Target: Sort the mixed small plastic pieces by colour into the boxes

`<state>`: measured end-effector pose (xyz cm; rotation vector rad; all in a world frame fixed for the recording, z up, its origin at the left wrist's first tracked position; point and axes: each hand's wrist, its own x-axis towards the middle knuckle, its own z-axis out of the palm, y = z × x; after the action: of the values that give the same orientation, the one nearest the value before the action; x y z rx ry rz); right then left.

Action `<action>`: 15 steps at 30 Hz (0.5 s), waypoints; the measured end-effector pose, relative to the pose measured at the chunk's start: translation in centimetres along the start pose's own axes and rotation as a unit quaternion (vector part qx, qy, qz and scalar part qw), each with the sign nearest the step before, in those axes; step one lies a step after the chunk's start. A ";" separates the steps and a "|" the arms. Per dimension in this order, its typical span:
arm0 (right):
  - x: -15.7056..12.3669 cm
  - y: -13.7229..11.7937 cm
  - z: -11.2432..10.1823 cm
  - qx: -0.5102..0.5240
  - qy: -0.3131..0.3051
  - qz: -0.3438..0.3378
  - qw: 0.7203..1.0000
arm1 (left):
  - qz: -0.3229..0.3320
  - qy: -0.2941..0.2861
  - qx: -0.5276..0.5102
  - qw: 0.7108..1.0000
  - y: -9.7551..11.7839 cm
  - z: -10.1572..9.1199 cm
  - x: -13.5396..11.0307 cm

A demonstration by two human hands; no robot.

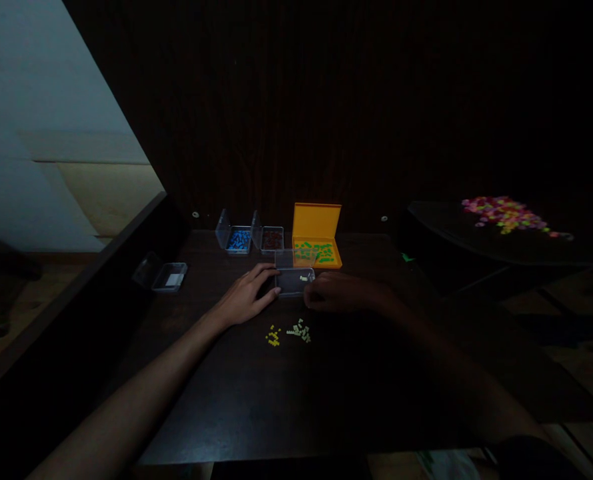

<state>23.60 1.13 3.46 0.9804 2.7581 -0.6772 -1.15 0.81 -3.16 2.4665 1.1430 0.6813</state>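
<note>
A clear plastic box with its lid raised lies at the middle of the dark table, a few pale pieces inside near its right end. My left hand grips its left end, thumb at the near corner and fingers at the far one. Curled at the box's right end is my right hand; its fingers are closed, and shadow hides whatever they hold. Nearer to me lie a small pile of pale cream building bricks and, left of it, a scatter of tiny yellow bricks.
Behind stand an open box of blue pieces, one of dark reddish pieces and an orange case with green pieces. An open clear box sits at left. Right, a multicoloured heap rests on a dark surface.
</note>
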 end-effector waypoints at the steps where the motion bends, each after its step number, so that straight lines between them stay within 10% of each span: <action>1: -0.1 0.3 -0.2 0.016 0.011 -0.007 1.000 | 0.001 0.000 -0.001 1.000 0.0 0.0 0.0; 8: 0.1 2.0 -0.9 0.115 0.050 0.024 0.992 | 0.003 0.002 0.000 1.000 0.1 0.0 0.0; 15: 1.6 2.3 0.5 -0.009 0.083 0.088 0.993 | -0.001 0.000 0.001 1.000 0.2 -0.1 0.1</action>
<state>23.78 3.40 1.72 1.3130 2.7634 -0.5650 -1.04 0.76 -3.00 2.4680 1.1461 0.6784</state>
